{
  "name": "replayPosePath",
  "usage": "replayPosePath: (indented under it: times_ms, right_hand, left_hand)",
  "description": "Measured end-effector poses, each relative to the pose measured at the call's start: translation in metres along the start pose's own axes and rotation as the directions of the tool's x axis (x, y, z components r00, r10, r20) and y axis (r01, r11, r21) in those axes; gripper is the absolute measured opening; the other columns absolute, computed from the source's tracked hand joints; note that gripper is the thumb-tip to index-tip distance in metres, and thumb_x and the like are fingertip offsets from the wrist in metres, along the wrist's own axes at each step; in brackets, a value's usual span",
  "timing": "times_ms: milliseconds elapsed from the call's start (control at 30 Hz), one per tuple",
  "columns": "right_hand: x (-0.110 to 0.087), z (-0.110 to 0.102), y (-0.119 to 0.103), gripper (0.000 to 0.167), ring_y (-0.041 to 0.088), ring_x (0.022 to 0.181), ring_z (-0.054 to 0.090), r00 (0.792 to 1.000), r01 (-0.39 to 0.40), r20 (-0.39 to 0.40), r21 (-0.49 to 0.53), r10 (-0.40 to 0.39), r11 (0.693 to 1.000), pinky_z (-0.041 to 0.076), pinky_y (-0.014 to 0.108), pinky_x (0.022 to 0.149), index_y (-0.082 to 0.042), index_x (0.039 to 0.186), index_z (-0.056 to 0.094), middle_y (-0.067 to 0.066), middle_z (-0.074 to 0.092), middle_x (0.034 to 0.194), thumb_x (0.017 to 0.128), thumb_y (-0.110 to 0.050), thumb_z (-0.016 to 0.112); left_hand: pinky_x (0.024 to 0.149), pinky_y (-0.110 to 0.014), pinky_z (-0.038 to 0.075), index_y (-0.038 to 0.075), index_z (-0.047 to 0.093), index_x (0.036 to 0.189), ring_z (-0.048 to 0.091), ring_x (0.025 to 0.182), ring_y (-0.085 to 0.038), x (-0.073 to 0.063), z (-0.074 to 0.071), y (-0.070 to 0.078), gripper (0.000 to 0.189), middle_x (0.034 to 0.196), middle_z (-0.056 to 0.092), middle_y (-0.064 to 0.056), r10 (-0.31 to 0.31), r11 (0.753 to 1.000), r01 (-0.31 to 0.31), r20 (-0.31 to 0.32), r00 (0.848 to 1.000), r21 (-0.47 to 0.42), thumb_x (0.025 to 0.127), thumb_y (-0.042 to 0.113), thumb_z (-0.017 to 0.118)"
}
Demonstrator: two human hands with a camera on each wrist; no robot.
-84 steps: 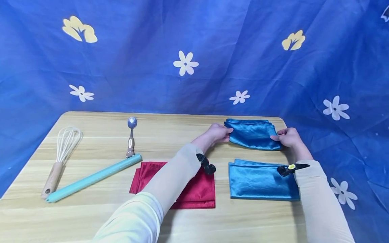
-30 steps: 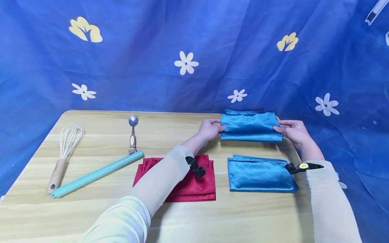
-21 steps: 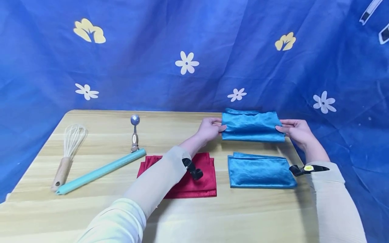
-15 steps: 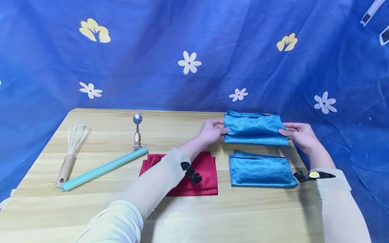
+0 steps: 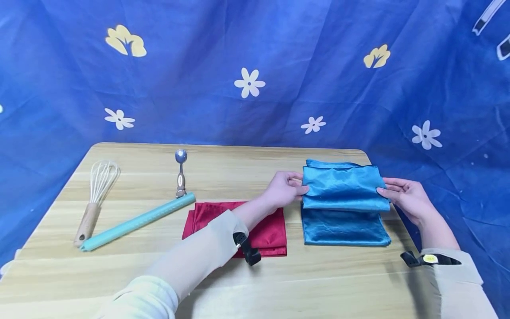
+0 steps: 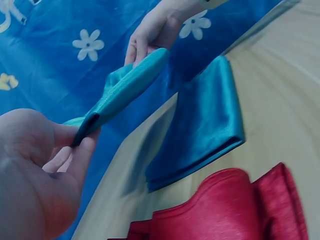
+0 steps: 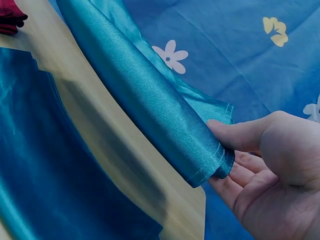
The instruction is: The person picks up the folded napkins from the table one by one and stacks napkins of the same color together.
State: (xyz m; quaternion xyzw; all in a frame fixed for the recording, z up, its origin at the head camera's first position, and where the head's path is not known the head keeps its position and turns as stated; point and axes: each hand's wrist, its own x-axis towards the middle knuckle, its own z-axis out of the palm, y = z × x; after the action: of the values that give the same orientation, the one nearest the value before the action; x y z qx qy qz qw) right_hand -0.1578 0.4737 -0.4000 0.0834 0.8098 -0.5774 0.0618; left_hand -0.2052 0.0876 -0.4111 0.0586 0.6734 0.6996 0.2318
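Observation:
My left hand (image 5: 283, 188) pinches the left edge of a folded shiny blue cloth (image 5: 344, 188), thumb in front and fingers behind. At the opposite edge, my right hand (image 5: 410, 199) pinches the same cloth between thumb and fingers. Both wrist views show this cloth raised off the table. A second folded blue cloth (image 5: 342, 228) lies flat on the table; in the head view the raised one covers its far part. To its left lies a folded red cloth (image 5: 267, 235), partly hidden by my left forearm.
On the left side of the wooden table (image 5: 303, 283) lie a whisk (image 5: 95, 190), a long teal stick (image 5: 139, 221) and a small metal scoop (image 5: 181, 173). The scoop's handle end meets the stick. A blue flowered curtain (image 5: 191, 75) hangs behind the table.
Both hands have lifted the far blue cloth from the table's back right and brought it nearer, over the far part of the other blue cloth. The view has shifted slightly.

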Motion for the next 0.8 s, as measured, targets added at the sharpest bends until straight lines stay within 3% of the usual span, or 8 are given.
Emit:
replayPosePath:
  times_ms: [133,300,500,667,800]
  right_hand:
    - [-0.009,-0.005,0.009,0.04,0.004,0.097,0.069,1.0,0.007,0.007,0.037,-0.007,0.999,0.057,0.017,0.081,-0.01,0.134,0.065,-0.011,0.075,0.107,0.097,-0.012,0.08]
    - [-0.02,-0.007,0.016,0.032,0.004,0.094,0.07,1.0,0.017,0.008,0.018,-0.017,1.0,0.057,0.018,0.079,-0.016,0.128,0.069,-0.01,0.076,0.105,0.098,-0.009,0.079]
    - [-0.028,-0.005,0.025,0.032,0.006,0.087,0.069,1.0,0.008,0.006,-0.012,-0.008,1.0,0.056,0.022,0.071,-0.014,0.129,0.07,-0.01,0.076,0.104,0.098,-0.011,0.079]
    - [-0.034,-0.004,0.035,0.036,0.002,0.095,0.069,1.0,0.015,0.005,-0.056,-0.015,0.998,0.057,0.017,0.08,-0.009,0.133,0.068,-0.014,0.075,0.106,0.099,-0.013,0.078]
    - [-0.041,-0.001,0.041,0.038,0.004,0.097,0.07,1.0,-0.001,0.007,-0.023,0.002,1.0,0.058,0.017,0.081,-0.005,0.134,0.068,-0.011,0.075,0.106,0.098,-0.01,0.079]
  left_hand:
    - [0.083,-0.043,0.064,-0.001,0.064,0.131,0.068,0.076,-0.018,-0.008,0.006,-0.006,0.041,0.092,0.063,-0.01,-0.008,1.0,0.008,0.016,1.0,0.002,0.094,0.002,0.08]
    - [0.076,-0.035,0.064,-0.004,0.062,0.132,0.067,0.075,-0.017,-0.014,0.014,-0.015,0.042,0.085,0.057,-0.006,-0.02,1.0,0.02,0.034,0.999,-0.001,0.094,0.001,0.08]
    - [0.074,-0.034,0.064,-0.006,0.061,0.129,0.067,0.072,-0.016,-0.019,0.019,-0.025,0.04,0.078,0.052,-0.004,-0.033,0.999,0.031,0.044,0.998,0.039,0.094,0.0,0.08]
    - [0.073,-0.033,0.064,-0.005,0.062,0.123,0.068,0.072,-0.017,-0.022,0.021,-0.03,0.035,0.078,0.053,-0.004,-0.047,0.996,0.043,0.051,0.998,0.072,0.093,0.0,0.08]
    - [0.074,-0.034,0.064,-0.004,0.062,0.12,0.069,0.075,-0.017,-0.025,0.023,-0.036,0.032,0.08,0.053,-0.005,-0.064,0.993,0.057,0.068,0.996,0.103,0.094,0.0,0.079]
